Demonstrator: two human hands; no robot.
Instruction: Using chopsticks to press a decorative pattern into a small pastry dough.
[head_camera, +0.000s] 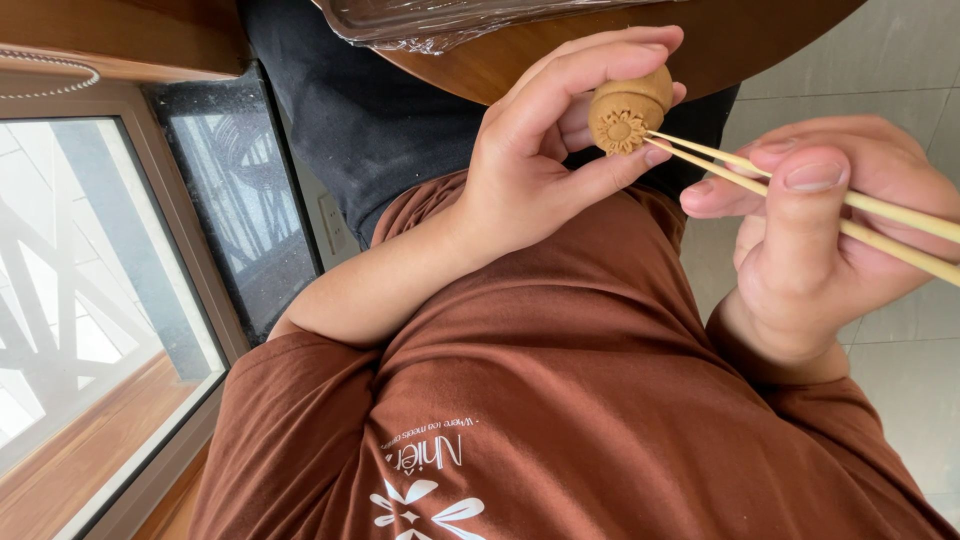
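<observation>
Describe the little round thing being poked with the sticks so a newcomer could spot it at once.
Start at the round wooden table at the top, then drop to the left hand raised in front of it. Pinched in its fingertips is a small tan clay ball. Unlike everything else nearby, it bears a carved flower pattern on its face, where the two thin bamboo sticks held by the right hand touch it.

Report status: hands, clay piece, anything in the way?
Left hand grips clay piece, flower pattern on its end. Right hand holds two sticks, tips at the flower. Nothing blocking.
</observation>
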